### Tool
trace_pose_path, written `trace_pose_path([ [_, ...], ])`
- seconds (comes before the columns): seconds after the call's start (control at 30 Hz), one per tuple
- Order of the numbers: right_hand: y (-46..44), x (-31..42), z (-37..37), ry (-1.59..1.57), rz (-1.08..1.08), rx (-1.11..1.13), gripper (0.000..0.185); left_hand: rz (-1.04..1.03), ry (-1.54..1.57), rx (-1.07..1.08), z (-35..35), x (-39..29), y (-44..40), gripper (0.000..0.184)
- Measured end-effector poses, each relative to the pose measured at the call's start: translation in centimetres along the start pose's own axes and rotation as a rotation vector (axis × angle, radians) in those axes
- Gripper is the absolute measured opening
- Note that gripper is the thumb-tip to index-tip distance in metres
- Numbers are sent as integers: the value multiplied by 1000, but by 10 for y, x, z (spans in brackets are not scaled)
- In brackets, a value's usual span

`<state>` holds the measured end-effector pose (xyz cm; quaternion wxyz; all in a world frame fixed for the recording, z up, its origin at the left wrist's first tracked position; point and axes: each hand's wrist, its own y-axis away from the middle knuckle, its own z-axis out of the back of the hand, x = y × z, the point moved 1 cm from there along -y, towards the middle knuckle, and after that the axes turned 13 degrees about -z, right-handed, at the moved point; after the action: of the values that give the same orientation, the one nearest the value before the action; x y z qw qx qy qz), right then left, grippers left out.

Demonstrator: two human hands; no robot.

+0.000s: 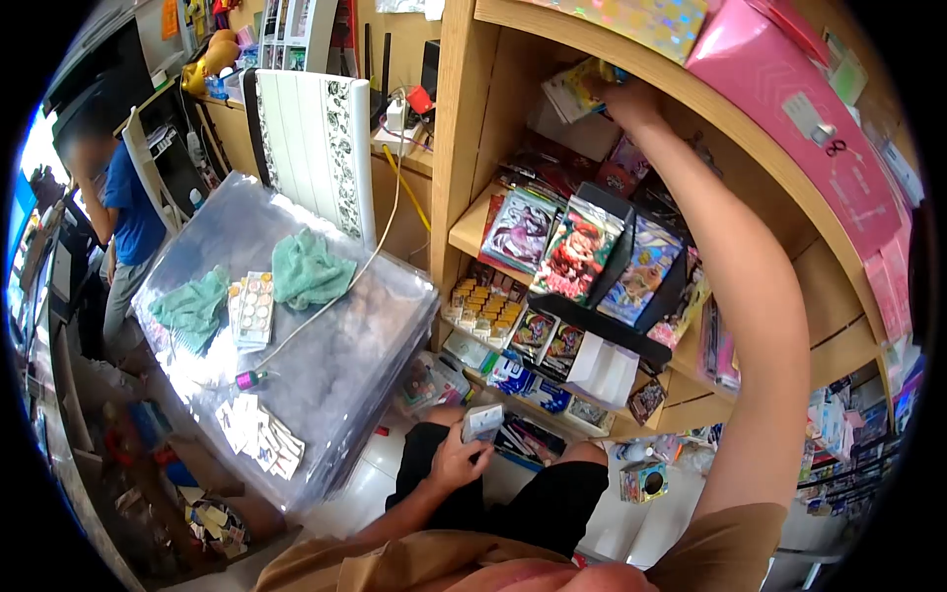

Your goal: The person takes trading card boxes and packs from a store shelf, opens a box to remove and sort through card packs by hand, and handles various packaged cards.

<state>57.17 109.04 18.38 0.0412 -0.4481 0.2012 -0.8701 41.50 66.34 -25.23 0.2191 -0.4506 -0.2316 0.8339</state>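
Observation:
My left hand (460,459) is closed around a small pale box-like stack (482,422) above my lap; what it contains I cannot make out. High up to the right, my right hand (631,104) reaches into the wooden shelf unit (456,148). Its fingers are on a bundle of yellowish card packs (574,91), and some fingertips are hidden. Below that arm, a black display holder (612,207) carries illustrated card packs, among them a red and green pack (580,247) and a blue one (641,268). A purple and white pack (520,229) lies to their left.
A plastic-covered table (355,326) on the left bears two green cloths (312,268), a sheet of round items (256,311) and scattered small cards (261,437). A cable (370,259) crosses it. A pink box (789,109) sits atop the shelf. A person in blue (138,202) stands far left.

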Motion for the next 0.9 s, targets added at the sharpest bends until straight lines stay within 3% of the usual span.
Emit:
trace_pose_path([
  [0.03, -21, -8, -11, 271, 189, -131, 69, 19, 0, 3, -1, 1, -2, 14],
  [0.07, -38, -14, -21, 272, 188, -132, 69, 23, -4, 13, -2, 2, -3, 13],
  [0.13, -63, -24, -35, 619, 337, -199, 78, 43, 17, 35, -5, 5, -4, 14],
  [0.27, -88, -28, -50, 782, 305, -108, 76, 40, 49, 12, -7, 7, -11, 14],
  [0.4, -87, -29, -50, 716, 390, 32, 77, 104, 36, 54, -2, 17, -7, 14],
  [0.47, -74, -25, -51, 336, -11, 436, 84, 116, 32, 73, 0, 18, -7, 14],
  [0.57, -74, -21, -61, 536, 143, 453, 82, 72, 39, 21, 2, 20, -11, 13],
  [0.67, -64, -9, -53, 440, -1, 680, 84, 111, 58, 24, -2, 20, -12, 12],
  [0.7, -73, -19, -55, 444, -6, 673, 84, 88, 69, 4, -2, 21, -13, 12],
  [0.73, -85, -33, -62, 639, 206, 543, 79, 69, 80, -18, -3, 19, -13, 11],
  [0.8, -79, -24, -64, 825, 423, 399, 75, 76, 90, -4, -1, 17, -14, 11],
  [0.9, -87, -31, -63, 775, 168, 384, 63, 62, 88, -8, 2, 18, -14, 11],
])
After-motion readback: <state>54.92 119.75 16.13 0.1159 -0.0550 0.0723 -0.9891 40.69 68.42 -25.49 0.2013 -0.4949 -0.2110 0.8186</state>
